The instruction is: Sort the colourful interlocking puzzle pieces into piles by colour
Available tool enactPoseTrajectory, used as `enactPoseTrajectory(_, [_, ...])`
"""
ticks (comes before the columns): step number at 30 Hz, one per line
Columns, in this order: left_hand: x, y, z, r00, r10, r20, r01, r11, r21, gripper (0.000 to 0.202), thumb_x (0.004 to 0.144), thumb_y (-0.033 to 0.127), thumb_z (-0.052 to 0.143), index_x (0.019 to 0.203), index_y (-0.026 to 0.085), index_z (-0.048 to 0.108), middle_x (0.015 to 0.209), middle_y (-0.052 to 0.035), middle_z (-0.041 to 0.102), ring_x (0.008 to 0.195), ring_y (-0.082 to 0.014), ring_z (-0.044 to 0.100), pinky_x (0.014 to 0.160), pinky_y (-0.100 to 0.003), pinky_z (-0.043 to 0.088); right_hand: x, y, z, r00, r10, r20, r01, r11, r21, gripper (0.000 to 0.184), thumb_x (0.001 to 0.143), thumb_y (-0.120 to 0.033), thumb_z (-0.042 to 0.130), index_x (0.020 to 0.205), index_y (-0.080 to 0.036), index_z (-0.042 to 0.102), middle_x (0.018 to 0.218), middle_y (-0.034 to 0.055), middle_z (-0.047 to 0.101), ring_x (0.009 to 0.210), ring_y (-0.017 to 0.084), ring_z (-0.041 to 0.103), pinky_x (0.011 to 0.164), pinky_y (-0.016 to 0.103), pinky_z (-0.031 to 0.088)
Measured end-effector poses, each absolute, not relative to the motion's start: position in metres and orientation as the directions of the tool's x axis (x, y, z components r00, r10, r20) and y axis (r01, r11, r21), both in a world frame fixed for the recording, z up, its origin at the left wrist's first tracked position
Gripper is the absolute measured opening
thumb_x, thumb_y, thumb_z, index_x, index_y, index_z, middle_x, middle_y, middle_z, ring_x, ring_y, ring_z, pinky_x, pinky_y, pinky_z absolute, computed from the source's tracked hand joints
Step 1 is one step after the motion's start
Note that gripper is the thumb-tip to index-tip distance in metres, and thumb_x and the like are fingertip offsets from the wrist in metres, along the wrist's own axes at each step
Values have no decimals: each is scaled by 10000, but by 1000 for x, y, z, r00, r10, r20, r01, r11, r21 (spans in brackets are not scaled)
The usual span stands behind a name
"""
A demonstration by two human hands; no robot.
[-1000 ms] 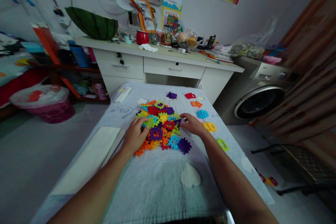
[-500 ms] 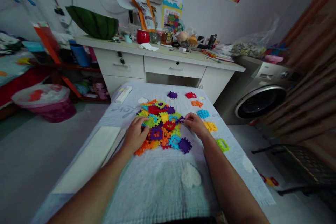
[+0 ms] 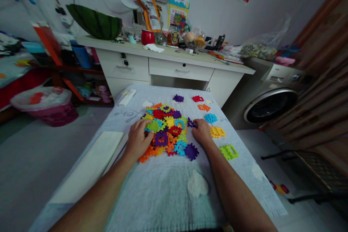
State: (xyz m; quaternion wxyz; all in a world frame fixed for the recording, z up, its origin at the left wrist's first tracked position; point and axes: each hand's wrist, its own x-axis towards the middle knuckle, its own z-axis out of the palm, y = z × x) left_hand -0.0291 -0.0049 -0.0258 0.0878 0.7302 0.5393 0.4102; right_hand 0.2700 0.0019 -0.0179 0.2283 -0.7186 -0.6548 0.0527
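A heap of colourful interlocking plastic pieces [image 3: 170,121] with notched edges lies on the cloth-covered table [image 3: 168,195]. At its left side rests my left hand [image 3: 138,137], thumb and fingers apart, touching pieces near a green one [image 3: 153,127]. My right hand [image 3: 201,131] pinches a purple interlocking piece [image 3: 191,122] just right of the heap, its fingertips partly hidden. Farther right, separate pieces form a loose column: red [image 3: 198,98], orange [image 3: 203,107], blue [image 3: 210,117], yellow [image 3: 218,131] and green [image 3: 228,152]. Another purple piece [image 3: 178,98] lies behind the heap.
A long white box [image 3: 89,166] lies along the table's left side, with a smaller white box [image 3: 127,98] behind it. Beyond stands a white desk [image 3: 179,69] bearing jars and a watermelon half [image 3: 96,23]. A washing machine [image 3: 269,94] is at right, a pink bin [image 3: 45,108] at left.
My right hand has moved slightly right and toward me, drawing the purple piece away from the heap. My left hand stays nearly in place at the heap's left side.
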Motion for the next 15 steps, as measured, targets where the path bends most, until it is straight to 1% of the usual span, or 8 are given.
enactPoseTrajectory(2, [-29,-6,-25,85,858,507,736,-397,549,356,819,289,523,1160,199,568,1224,-117,573,1191,-306,518,1052,-480,399,272,3,-18,149,968,199,937,-74,-343,298,754,-166,576,1030,-158,687,1032,148,642,1000,277,561,884,370,393])
enactPoseTrajectory(4, [-28,-7,-26,97,859,503,741,-400,539,372,828,292,520,1186,197,556,1246,-120,555,1207,-303,510,1064,-474,397,274,4,-18,146,972,182,939,-79,-334,239,764,-167,574,972,-154,691,973,141,652,951,261,570,849,350,393])
enactPoseTrajectory(7, [-28,-7,-28,116,857,502,736,-414,536,390,849,295,506,1224,191,537,1279,-125,532,1230,-293,500,1083,-463,392,278,6,-18,162,972,169,918,-85,-387,175,769,-171,584,917,-159,678,898,102,657,864,221,576,764,307,391])
enactPoseTrajectory(10, [-28,-5,-30,148,854,499,730,-435,528,402,871,302,489,1250,172,529,1290,-135,535,1235,-287,500,1083,-462,396,277,13,-13,208,963,171,876,-106,-470,167,771,-182,597,921,-156,666,853,59,652,789,184,574,693,273,379])
enactPoseTrajectory(12, [-27,-6,-31,169,851,498,732,-446,514,405,880,304,484,1259,169,531,1279,-133,552,1222,-284,510,1069,-465,407,274,22,-10,218,957,193,854,-92,-511,179,774,-193,605,936,-153,666,838,42,654,772,170,578,683,260,380])
enactPoseTrajectory(15, [-26,-8,-29,149,847,511,772,-422,475,403,870,316,508,1248,185,556,1302,-133,540,1232,-307,497,1059,-502,399,265,42,-5,176,958,226,839,-26,-544,184,793,-221,610,955,-162,673,800,17,656,737,153,581,674,248,383])
